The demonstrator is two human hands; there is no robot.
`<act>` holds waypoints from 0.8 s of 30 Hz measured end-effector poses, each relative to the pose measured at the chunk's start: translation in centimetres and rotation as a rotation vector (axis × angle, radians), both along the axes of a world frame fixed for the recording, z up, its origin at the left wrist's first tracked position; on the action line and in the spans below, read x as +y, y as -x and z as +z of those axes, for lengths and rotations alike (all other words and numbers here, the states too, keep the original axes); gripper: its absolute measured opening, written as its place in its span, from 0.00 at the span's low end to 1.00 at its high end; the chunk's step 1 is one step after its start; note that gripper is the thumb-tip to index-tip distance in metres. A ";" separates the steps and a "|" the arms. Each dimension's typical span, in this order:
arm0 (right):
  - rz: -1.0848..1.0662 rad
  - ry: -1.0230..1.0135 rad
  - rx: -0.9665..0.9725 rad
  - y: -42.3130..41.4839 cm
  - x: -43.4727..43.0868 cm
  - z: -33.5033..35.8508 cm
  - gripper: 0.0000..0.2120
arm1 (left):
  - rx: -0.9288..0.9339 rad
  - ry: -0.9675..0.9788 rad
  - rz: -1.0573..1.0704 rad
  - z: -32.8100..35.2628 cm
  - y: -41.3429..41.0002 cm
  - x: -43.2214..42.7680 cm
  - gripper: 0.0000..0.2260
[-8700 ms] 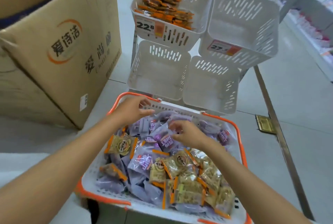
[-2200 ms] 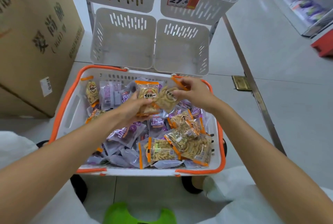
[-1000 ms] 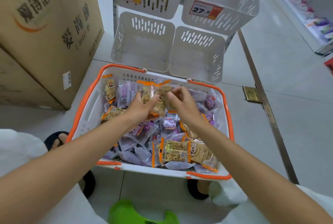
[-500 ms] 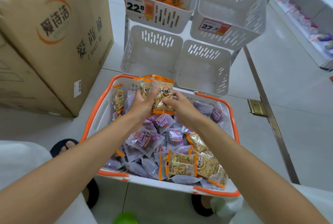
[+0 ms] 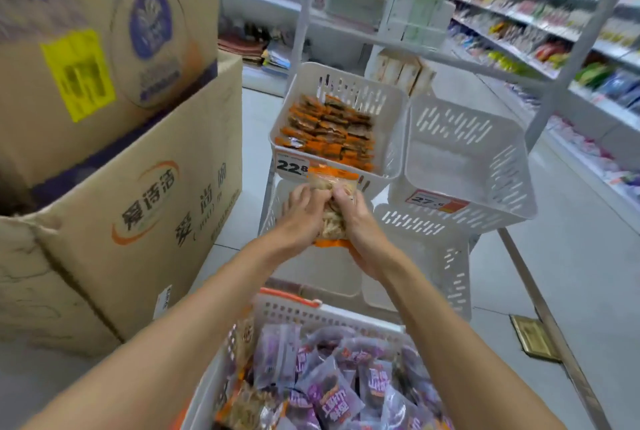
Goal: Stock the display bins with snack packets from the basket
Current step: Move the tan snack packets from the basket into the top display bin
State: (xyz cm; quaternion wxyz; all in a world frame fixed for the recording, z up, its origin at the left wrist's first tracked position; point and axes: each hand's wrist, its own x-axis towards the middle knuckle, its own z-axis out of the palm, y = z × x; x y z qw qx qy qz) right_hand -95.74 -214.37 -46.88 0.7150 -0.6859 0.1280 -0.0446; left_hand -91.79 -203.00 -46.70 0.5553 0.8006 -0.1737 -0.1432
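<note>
My left hand (image 5: pixel 302 211) and my right hand (image 5: pixel 356 218) together grip a bunch of orange-edged snack packets (image 5: pixel 333 221), raised in front of the upper left display bin (image 5: pixel 391 118). That bin holds rows of orange packets and carries a 22.8 price tag. The upper right bin (image 5: pixel 485 159), tagged 27.6, holds nothing. Below them are two lower bins (image 5: pixel 446 263), partly hidden by my arms. The white basket with an orange rim (image 5: pixel 294 301) sits near me at the bottom, full of purple packets (image 5: pixel 332 391) and some orange ones.
Large stacked cardboard boxes (image 5: pixel 114 159) stand close on the left. Shop shelves with goods (image 5: pixel 540 24) run along the right and back. A metal floor strip (image 5: pixel 540 308) and a brass floor plate (image 5: pixel 531 338) lie on the tiled floor to the right.
Both hands gathered orange-edged packets in the basket and lifted them up and forward, from over the basket to just in front of the 22.8 bin. The view tilted upward.
</note>
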 end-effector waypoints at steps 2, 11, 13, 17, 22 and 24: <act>-0.006 0.014 -0.040 -3.2 -0.6 1.6 0.27 | -0.112 -0.061 -0.018 1.7 -3.2 -0.4 0.38; -0.344 0.076 -0.063 -21.5 -3.1 6.5 0.47 | -0.285 -0.076 0.182 3.4 -20.2 -0.6 0.28; -0.284 0.117 -0.005 -24.1 -2.6 5.6 0.46 | -0.282 -0.029 0.125 2.9 -22.1 -0.8 0.27; -0.264 0.322 0.013 -25.7 -2.1 3.1 0.39 | -0.271 0.042 -0.031 0.8 -23.5 -1.3 0.15; -0.124 0.339 -0.081 -24.5 -2.1 2.3 0.35 | -0.152 0.233 0.098 -0.5 -23.0 -1.3 0.25; -0.100 0.339 -0.100 -24.0 -2.1 2.4 0.34 | -0.185 0.272 0.073 -0.7 -22.5 -1.3 0.23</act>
